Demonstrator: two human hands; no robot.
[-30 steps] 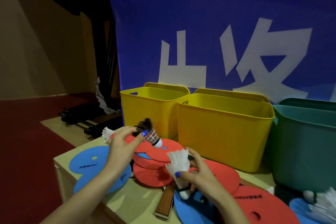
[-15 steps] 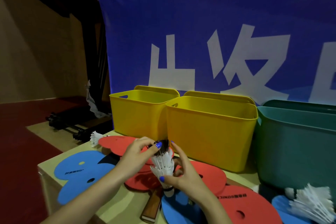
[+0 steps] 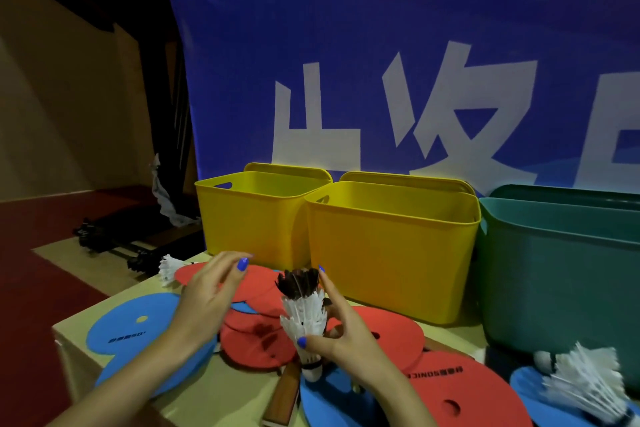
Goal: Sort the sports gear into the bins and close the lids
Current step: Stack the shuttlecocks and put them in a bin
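My right hand (image 3: 346, 333) holds a stack of nested shuttlecocks (image 3: 304, 315) upright: white ones below and a dark-feathered one on top. My left hand (image 3: 211, 295) hovers just left of the stack with relaxed fingers and holds nothing. Two open yellow bins (image 3: 256, 218) (image 3: 391, 253) and a teal bin (image 3: 561, 274) stand behind, with lids leaning behind them. Red discs (image 3: 391, 333) and blue discs (image 3: 138, 322) lie on the table. Another white shuttlecock (image 3: 169, 269) lies at the far left, and more shuttlecocks (image 3: 585, 385) lie at the right.
A wooden paddle handle (image 3: 284, 395) pokes out under the discs near the front. The table's left edge (image 3: 69, 340) drops to a red floor. Dark stands (image 3: 114, 243) lie on the floor to the left. A blue banner (image 3: 381, 62) hangs behind the bins.
My left hand brought the dark-feathered shuttlecock over, set it into the white ones in my right hand, and has let go. The view shifted slightly.
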